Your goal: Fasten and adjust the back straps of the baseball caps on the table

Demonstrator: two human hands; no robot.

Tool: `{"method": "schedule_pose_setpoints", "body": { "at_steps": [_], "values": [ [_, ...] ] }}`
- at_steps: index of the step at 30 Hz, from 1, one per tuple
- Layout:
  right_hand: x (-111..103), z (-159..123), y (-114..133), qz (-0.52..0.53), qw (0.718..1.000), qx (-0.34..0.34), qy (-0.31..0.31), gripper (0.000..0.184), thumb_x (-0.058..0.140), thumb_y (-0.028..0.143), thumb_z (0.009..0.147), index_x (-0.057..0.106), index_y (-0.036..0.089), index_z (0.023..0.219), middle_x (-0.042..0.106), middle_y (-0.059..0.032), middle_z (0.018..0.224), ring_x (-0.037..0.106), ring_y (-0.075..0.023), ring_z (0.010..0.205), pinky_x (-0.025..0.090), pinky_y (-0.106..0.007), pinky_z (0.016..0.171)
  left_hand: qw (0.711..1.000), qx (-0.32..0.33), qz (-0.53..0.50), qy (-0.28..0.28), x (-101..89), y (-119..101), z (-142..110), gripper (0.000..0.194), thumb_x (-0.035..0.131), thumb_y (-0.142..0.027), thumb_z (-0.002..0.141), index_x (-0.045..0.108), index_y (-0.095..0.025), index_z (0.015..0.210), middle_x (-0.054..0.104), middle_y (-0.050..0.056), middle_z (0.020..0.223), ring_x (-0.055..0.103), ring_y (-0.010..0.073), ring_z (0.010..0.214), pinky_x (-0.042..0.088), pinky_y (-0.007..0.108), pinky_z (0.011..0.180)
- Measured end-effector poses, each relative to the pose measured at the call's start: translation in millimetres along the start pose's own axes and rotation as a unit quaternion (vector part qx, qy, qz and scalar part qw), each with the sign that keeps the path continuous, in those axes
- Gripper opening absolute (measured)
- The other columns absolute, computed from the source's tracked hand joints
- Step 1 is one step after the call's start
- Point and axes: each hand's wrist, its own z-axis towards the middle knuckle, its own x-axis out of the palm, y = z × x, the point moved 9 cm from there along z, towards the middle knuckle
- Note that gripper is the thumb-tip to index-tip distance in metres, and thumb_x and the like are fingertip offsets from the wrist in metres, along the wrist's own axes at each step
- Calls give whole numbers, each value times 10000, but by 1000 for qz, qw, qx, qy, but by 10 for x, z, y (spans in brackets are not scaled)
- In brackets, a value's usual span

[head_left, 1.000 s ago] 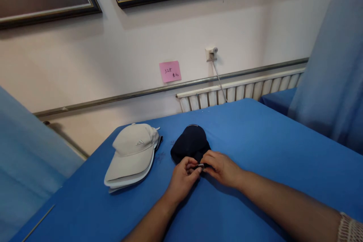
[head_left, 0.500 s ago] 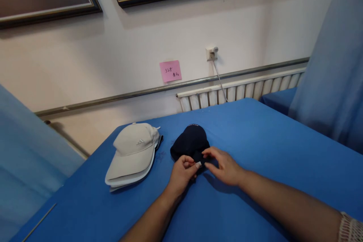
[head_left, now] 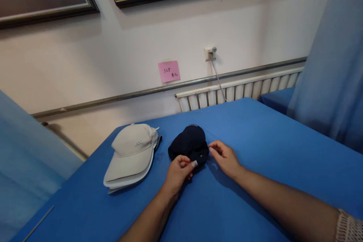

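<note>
A dark navy baseball cap [head_left: 190, 140] lies on the blue-covered table, its back opening towards me. My left hand [head_left: 179, 170] pinches the cap's back strap, where a small silver buckle [head_left: 194, 163] shows by the thumb tip. On the other side, my right hand [head_left: 225, 157] has thumb and forefinger together at the cap's right edge; what exactly lies between the tips is partly hidden. A small light round spot shows on the cap's rear band between the hands. To the left sits a stack of caps, a beige cap [head_left: 134, 141] with a small logo on top.
The blue table [head_left: 255, 136] reaches to the wall, with a radiator [head_left: 238, 91] and a metal pipe behind it. A cord hangs from a wall socket [head_left: 210, 54]. Blue curtains [head_left: 326, 72] hang at both sides. A thin rod [head_left: 38, 224] lies at lower left.
My right hand has come away from the strap and buckle and moved right to the cap's edge. My left hand keeps its pinch by the buckle. The cap stays in place.
</note>
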Motion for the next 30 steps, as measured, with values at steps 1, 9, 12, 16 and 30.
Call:
{"method": "schedule_pose_setpoints", "body": {
  "at_steps": [1,9,12,16,30],
  "values": [
    [-4,-22,138,-35,998,-47,5,164,508,285,899,592,216,1021,647,-54,948,632,-182,853,516,-348,783,1000,6,6,0,4,-9,-3,423,802,-379,606,481,-178,794,532,-71,558,476,66,418,383,185,427],
    [411,-283,595,-261,918,-238,179,225,595,139,852,609,210,1065,617,-86,1090,551,-235,1007,427,-406,876,993,85,79,20,117,-87,-51,292,754,-308,654,521,-169,763,565,-39,644,527,91,535,409,200,506],
    [457,-277,551,-296,905,-234,195,111,561,152,889,622,194,972,629,-74,1011,555,-218,906,425,-374,804,989,92,111,46,143,-83,-68,228,707,-294,703,551,-165,808,592,-18,703,539,101,556,409,208,510],
    [398,-233,514,-280,914,-226,187,115,542,164,912,615,190,996,626,-67,1021,552,-204,911,414,-351,798,975,109,180,69,116,-142,-88,192,629,-255,761,604,-166,929,650,17,838,564,107,582,439,228,551],
    [419,-241,447,-251,921,-211,212,101,555,180,911,603,204,996,626,-45,999,555,-184,918,391,-334,814,973,111,189,74,121,-117,-83,114,590,-281,794,557,-173,811,538,-41,610,503,108,524,385,212,500]
  ]
}}
